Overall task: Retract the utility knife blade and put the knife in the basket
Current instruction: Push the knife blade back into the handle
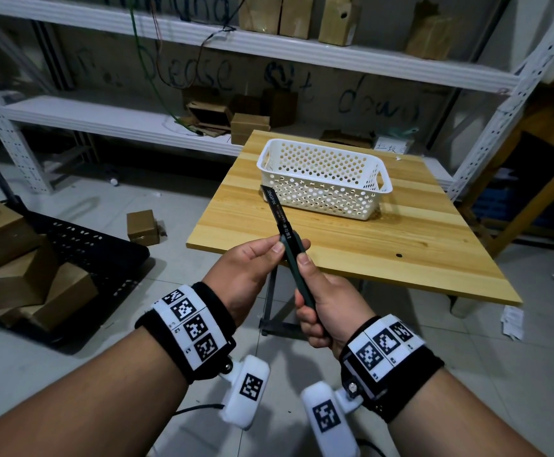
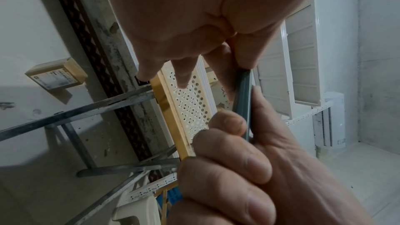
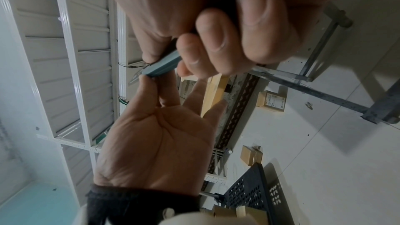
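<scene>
A utility knife [image 1: 291, 250] with a dark green handle points away from me, its black blade [image 1: 273, 203] extended toward the basket. My right hand [image 1: 305, 285] grips the handle in a fist, thumb on top. My left hand [image 1: 285, 245] pinches the handle's front end between thumb and forefinger. The white perforated basket [image 1: 325, 189] stands on the wooden table [image 1: 384, 255], just beyond the blade tip, with nothing visible inside. In the left wrist view the handle [image 2: 243, 102] shows between my left hand [image 2: 236, 67] and right hand [image 2: 249, 168]. The right wrist view shows the knife [image 3: 162, 67] under curled fingers [image 3: 216, 40].
The table's near edge lies just past my hands. A white metal shelving rack [image 1: 269, 44] with cardboard boxes runs behind it. On the floor at left are a black crate [image 1: 81, 252] and several cardboard boxes [image 1: 58, 291]. A wooden frame [image 1: 532, 143] stands at right.
</scene>
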The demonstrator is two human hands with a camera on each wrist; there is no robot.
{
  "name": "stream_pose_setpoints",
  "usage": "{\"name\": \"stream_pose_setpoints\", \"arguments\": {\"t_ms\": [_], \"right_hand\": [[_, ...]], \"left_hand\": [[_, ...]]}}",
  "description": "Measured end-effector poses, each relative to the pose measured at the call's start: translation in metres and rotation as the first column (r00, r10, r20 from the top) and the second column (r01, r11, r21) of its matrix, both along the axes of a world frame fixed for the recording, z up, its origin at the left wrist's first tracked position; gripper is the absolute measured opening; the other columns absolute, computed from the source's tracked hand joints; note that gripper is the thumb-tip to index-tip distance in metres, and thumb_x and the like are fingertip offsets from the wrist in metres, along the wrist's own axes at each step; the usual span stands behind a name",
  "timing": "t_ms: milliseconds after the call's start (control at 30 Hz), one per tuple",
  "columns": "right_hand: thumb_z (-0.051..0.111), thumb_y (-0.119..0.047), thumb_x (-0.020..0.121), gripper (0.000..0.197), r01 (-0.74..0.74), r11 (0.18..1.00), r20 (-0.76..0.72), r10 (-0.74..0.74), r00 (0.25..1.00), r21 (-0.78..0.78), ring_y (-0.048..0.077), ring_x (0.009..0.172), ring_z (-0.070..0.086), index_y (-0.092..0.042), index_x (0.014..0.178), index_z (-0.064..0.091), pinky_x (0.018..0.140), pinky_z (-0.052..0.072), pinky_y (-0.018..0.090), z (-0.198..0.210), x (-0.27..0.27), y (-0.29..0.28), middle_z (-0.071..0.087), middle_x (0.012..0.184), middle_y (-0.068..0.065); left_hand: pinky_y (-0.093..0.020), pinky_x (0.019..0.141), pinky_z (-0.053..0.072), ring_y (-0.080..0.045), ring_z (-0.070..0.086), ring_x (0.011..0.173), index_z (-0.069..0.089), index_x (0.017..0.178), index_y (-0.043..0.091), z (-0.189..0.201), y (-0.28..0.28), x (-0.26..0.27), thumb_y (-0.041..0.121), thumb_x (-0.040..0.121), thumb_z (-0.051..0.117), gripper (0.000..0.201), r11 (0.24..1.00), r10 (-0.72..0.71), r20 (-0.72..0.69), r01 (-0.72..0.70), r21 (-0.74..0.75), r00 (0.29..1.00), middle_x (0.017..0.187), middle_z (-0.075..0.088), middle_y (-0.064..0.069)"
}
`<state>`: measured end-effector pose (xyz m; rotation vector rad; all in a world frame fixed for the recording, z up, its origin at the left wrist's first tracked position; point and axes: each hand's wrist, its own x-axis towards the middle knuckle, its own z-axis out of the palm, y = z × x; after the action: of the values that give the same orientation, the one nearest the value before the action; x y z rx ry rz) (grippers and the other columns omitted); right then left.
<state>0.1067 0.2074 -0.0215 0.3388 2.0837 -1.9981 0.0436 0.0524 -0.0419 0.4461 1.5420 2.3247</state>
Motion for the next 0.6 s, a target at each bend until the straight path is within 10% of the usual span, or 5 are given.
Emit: {"name": "stream_pose_setpoints", "arguments": {"t_ms": [600], "right_hand": [[0.05, -0.079, 0.082, 0.065, -0.009, 1.0, 0.002, 0.009, 1.0, -0.012, 0.015, 0.04, 0.031, -0.015, 0.075, 0.055, 0.043, 0.026, 0.021, -0.0031, -0.0008, -0.0003, 0.038, 0.052, 0.003]], "left_hand": [[-0.042, 0.117, 0.04, -0.032, 0.06, 0.134, 0.075, 0.116, 0.006, 0.0044, -0.0001, 0.0016, 0.012, 0.105, 0.051, 0.027, 0.999, -0.009, 0.034, 0.008, 0.031, 0.999, 0.131, 0.073, -0.017]]}}
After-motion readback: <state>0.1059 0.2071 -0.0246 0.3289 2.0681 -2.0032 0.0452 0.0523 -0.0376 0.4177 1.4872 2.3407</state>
